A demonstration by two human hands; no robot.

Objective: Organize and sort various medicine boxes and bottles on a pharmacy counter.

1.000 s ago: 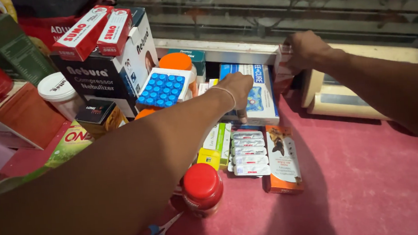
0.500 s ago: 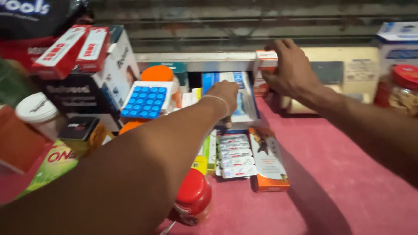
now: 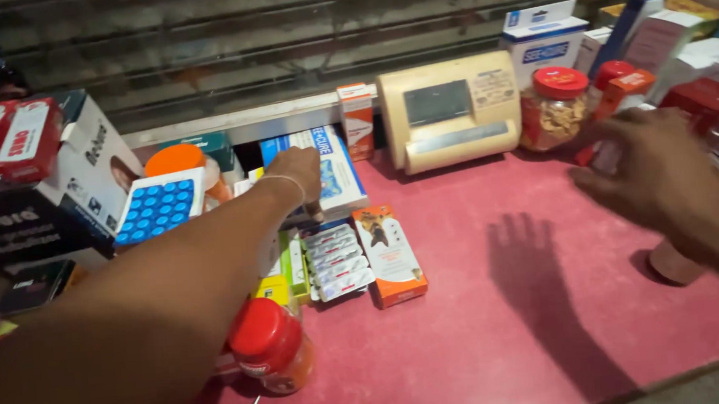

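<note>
Blue-and-white boxes [image 3: 336, 171] lay flat at the back of the red counter [image 3: 503, 318], toward eleven o'clock, and the left hand [image 3: 296, 174] rested on them with fingers curled downward, knuckles up; whether it gripped a box or only pressed on it could not be told. A thin bracelet circled that wrist. The right hand [image 3: 657, 174] hovered at three o'clock, blurred, fingers spread and loose, grasping nothing, just in front of a red-capped bottle [image 3: 613, 96] and apart from the counter, where its shadow fell at five o'clock. Open room lay across the counter's middle and right, down to the front edge at the lower right; the left side was crowded. Behind, a pale ledge ran along the wall below dark shutter slats. A cream machine with a small grey screen [image 3: 451, 118] stood at twelve o'clock, a narrow orange-and-white carton [image 3: 358, 119] upright just left of it, and a red-lidded clear jar [image 3: 557, 105] just right. Below the left hand lay a stack of silver blister strips [image 3: 338, 261] beside a flat orange box [image 3: 390, 255]. A red-capped orange bottle [image 3: 270, 345] stood at seven o'clock, a blue-dimpled tablet pack [image 3: 157, 208] at ten, and large dark boxes [image 3: 56, 198] at nine.
</note>
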